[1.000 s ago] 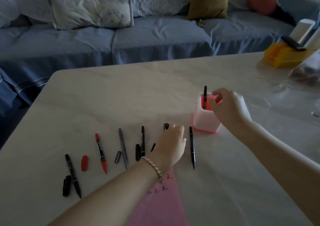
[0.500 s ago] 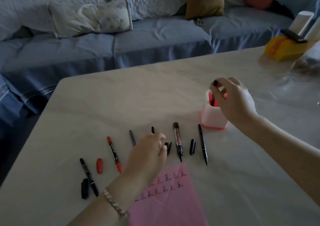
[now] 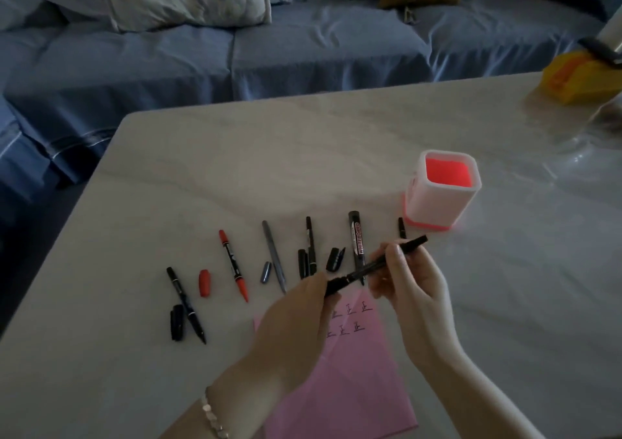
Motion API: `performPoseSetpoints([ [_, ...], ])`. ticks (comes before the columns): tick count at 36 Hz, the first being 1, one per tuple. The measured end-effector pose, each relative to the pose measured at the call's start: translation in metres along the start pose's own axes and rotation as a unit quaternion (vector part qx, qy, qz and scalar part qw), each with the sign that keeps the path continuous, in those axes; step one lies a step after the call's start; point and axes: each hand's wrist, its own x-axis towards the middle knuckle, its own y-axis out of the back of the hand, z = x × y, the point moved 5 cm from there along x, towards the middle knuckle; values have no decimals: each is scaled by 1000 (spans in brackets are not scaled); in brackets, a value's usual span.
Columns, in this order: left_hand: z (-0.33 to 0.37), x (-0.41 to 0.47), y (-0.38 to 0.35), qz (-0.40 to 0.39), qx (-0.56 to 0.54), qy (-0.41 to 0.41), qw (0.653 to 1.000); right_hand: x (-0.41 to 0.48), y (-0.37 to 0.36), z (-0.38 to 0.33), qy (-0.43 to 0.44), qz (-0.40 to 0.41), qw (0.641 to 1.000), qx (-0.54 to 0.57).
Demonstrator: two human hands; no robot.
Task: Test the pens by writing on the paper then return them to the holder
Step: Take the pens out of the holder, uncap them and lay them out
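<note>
Both hands hold one black pen [image 3: 373, 265] above the pink paper [image 3: 353, 364]. My left hand [image 3: 296, 317] pinches its lower end, the cap end, and my right hand [image 3: 407, 283] grips the barrel near the middle. The white holder [image 3: 442, 193] with a red inside stands upright at the right, with no pen showing in it. Several uncapped pens lie in a row on the table: a black one [image 3: 186, 305], a red one [image 3: 234, 263], a grey one [image 3: 274, 257], a thin black one [image 3: 311, 245] and a whiteboard marker [image 3: 356, 240]. Loose caps lie beside them.
The pale table [image 3: 235, 169] has its far edge facing a blue sofa [image 3: 235, 54] with cushions. A yellow box [image 3: 572, 76] sits at the table's far right corner. The pink paper carries several small written marks near its top.
My right hand has lifted a black pen out of the holder and brought it down over the paper. My left hand has left the pens on the table and taken the pen's lower end.
</note>
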Motion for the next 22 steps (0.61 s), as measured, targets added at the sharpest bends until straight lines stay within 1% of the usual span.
performPoseSetpoints([
  [1, 2, -4, 1, -4, 16, -10, 1000, -4, -4, 4, -5, -17, 999, -34],
  [3, 8, -10, 6, 6, -1, -30, 1000, -9, -11, 11, -19, -46, 996, -80],
  [7, 5, -15, 13, 14, -39, -20, 999, -15, -22, 18, -58, -82, 994, -47],
  [11, 1, -18, 12, -18, -64, -6, 998, -19, -26, 21, -64, -91, 991, -68],
  [16, -2, -25, 10, -20, -69, -16, 997, -24, -27, 28, -67, -88, 989, -103],
  [22, 1, -34, 8, -29, -159, -13, 987, -30, -28, 28, -37, -93, 989, -110],
])
